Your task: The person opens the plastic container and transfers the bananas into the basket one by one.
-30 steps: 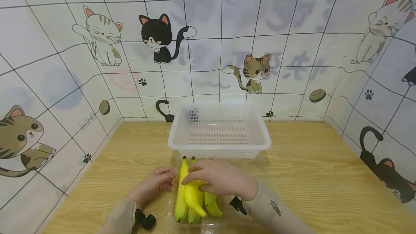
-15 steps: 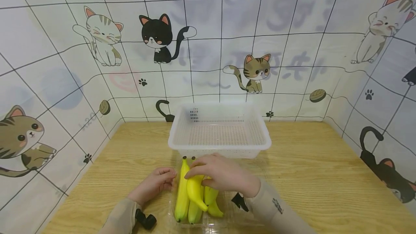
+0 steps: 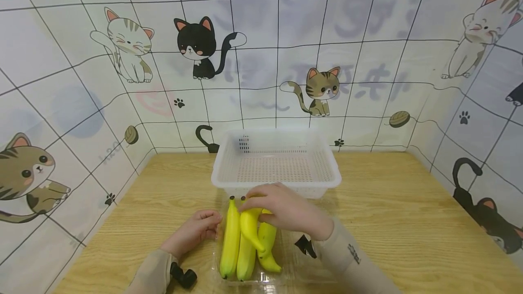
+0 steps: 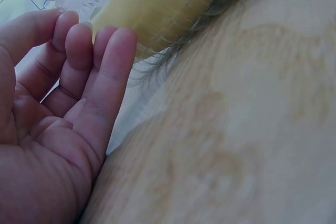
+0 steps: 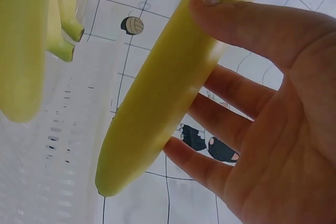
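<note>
In the head view, my right hand (image 3: 282, 208) holds a yellow banana (image 3: 250, 228) above several other bananas (image 3: 230, 244) in a clear plastic container (image 3: 288, 257). Its thumb and fingertips grip the held banana (image 5: 163, 77) on opposite sides in the right wrist view. My left hand (image 3: 196, 230) stays at the container's left side. Seen from the left wrist, the thumb and index finger of the left hand (image 4: 68, 93) pinch the thin clear edge, and a banana (image 4: 163, 9) shows through the ridged wall.
Behind the container stands a white perforated plastic basket (image 3: 275, 185) on the wooden table (image 3: 388, 212). Cat-patterned sheeting (image 3: 261, 58) encloses the back and sides. A small black device (image 3: 183, 276) sits on the left wrist.
My right hand has moved away from me and slightly right, carrying the banana with it and uncovering more of the bananas beneath. The left hand has not moved.
</note>
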`<state>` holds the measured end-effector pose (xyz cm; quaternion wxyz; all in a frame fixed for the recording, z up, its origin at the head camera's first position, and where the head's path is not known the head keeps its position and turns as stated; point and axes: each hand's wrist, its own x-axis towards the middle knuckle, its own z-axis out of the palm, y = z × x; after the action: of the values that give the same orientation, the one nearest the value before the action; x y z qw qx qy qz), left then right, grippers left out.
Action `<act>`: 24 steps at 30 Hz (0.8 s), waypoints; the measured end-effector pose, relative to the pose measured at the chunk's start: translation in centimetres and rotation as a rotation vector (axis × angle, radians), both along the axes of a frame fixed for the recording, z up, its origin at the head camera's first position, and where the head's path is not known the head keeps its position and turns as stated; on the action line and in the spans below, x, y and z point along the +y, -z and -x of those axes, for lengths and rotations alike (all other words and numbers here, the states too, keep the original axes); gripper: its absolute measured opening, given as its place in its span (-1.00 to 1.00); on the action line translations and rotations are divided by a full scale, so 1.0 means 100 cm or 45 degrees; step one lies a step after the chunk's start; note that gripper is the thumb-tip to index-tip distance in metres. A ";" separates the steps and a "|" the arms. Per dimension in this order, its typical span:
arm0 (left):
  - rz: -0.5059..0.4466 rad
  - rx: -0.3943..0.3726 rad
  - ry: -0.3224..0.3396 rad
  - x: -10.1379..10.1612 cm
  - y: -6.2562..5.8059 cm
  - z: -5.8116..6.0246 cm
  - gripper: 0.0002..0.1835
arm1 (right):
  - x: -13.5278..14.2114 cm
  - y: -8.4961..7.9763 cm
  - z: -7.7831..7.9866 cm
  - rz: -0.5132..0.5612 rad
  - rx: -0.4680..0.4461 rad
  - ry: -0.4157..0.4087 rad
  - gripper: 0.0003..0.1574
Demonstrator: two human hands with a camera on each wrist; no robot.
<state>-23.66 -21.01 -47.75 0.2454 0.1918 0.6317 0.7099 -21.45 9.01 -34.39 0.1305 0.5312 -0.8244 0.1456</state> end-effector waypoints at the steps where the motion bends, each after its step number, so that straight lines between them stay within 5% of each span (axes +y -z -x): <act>1: -0.003 0.005 0.003 0.000 0.000 0.000 -0.79 | 0.001 0.001 0.001 0.006 0.001 -0.001 -0.39; 24: 0.009 -0.027 -0.004 0.001 -0.001 0.000 -0.77 | 0.009 -0.003 0.009 0.028 -0.020 0.043 -0.43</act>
<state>-23.67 -20.90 -47.69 0.2516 0.1824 0.6319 0.7100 -22.40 9.95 -34.12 0.1323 0.5145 -0.8326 0.1568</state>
